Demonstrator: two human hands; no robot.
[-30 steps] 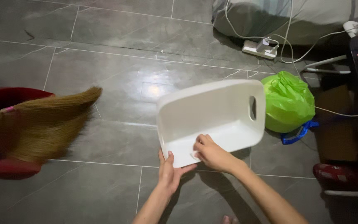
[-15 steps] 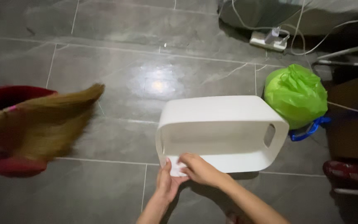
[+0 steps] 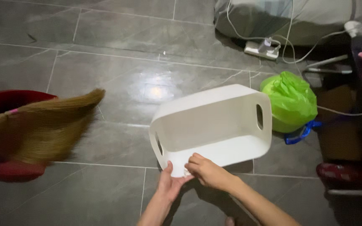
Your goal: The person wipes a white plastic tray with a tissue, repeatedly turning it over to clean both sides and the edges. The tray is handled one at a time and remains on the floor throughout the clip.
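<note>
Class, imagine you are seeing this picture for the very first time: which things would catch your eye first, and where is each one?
The eye lands first on the white plastic bin, tipped on its side in the middle of the grey tiled floor, with the left hand and right hand gripping its near rim. Next comes the bright green bag just right of the bin. At the far left, a straw broom lies across a red dustpan.

basket (image 3: 214,125): plain white, centre of frame
bag (image 3: 289,100): bright green, blue handles, right of centre
broom (image 3: 38,125): straw-tan bristles, pink band, left edge
dustpan (image 3: 9,169): red, left edge
floor (image 3: 105,50): dark grey tiles, pale veining, light grout lines
</note>
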